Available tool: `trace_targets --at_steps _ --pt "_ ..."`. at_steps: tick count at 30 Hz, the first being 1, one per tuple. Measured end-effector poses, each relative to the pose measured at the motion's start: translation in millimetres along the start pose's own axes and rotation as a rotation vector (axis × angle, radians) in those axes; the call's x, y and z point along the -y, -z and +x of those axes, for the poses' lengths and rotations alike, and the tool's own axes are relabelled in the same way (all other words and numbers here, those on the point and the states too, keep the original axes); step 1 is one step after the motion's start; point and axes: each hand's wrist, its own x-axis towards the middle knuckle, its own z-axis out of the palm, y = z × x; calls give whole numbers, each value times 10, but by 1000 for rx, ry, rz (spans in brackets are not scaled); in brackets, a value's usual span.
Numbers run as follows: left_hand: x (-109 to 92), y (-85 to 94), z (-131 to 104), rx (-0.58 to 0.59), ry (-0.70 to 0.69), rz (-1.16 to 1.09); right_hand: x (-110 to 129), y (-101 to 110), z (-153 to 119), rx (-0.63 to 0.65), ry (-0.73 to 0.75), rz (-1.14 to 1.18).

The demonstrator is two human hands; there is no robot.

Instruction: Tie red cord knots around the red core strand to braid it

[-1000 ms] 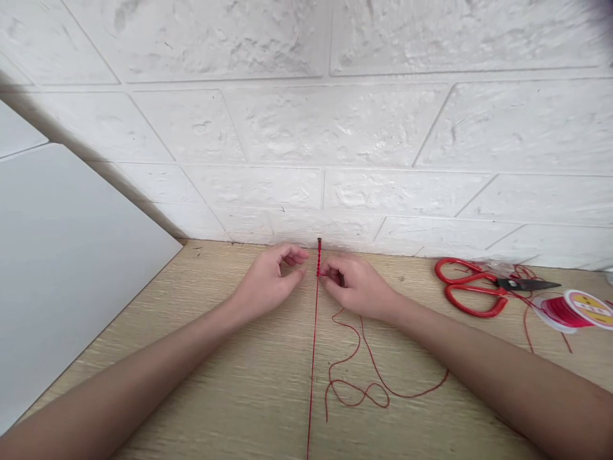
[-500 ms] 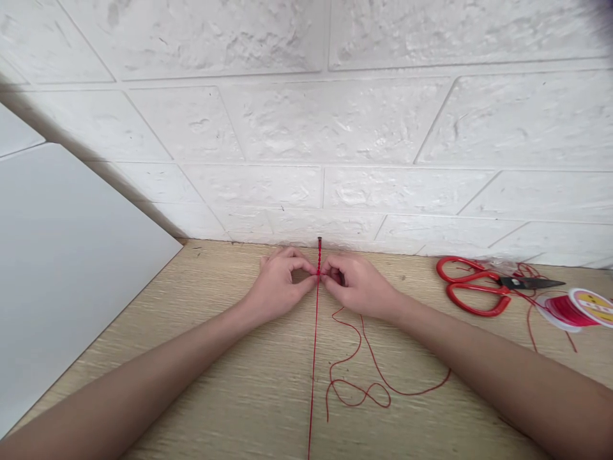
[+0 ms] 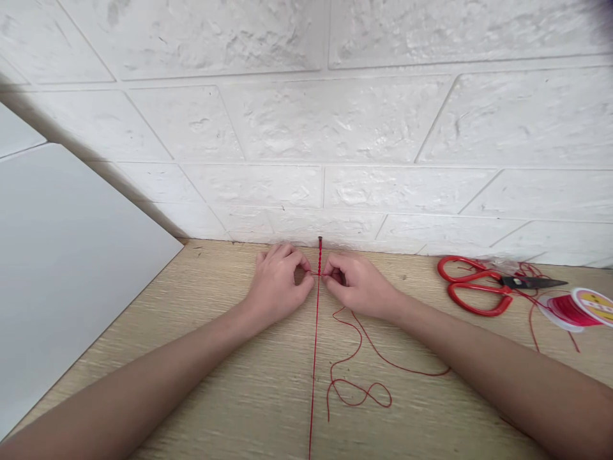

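A short twisted red cord [image 3: 320, 259] runs from a small nail [image 3: 320, 239] at the table's far edge. Below it a straight red thread [image 3: 313, 364] stretches down toward me. My left hand [image 3: 280, 281] is closed in a pinch on a thin red thread just left of the cord's lower end. On the other side my right hand [image 3: 357, 282] pinches red thread too, its fingertips close beside the cord. A loose red thread [image 3: 360, 338] trails from under my right hand and lies in loops on the table.
Red-handled scissors [image 3: 479, 300] lie at the right with loose red thread around them. Beside them is a spool of red thread [image 3: 567, 311]. A white brick-patterned wall [image 3: 306, 128] stands behind the table [image 3: 230, 396]. At left is a white panel [image 3: 71, 255].
My left hand has drawn slightly left, away from the cord, with a short bit of thread now showing between. The loose thread near my right hand has shifted upward a little.
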Motion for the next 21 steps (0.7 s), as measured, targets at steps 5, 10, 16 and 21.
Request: trace_targets --at_steps 5,10,16,21 --pt "8 2 -5 -25 -23 88 -8 0 8 2 1 2" --pt "41 4 -7 -53 -33 154 -24 0 0 -1 7 4" --pt "75 12 7 -61 -39 195 -1 13 -3 -1 -4 3" --pt "85 20 10 -72 -31 230 21 24 1 4 -10 8"
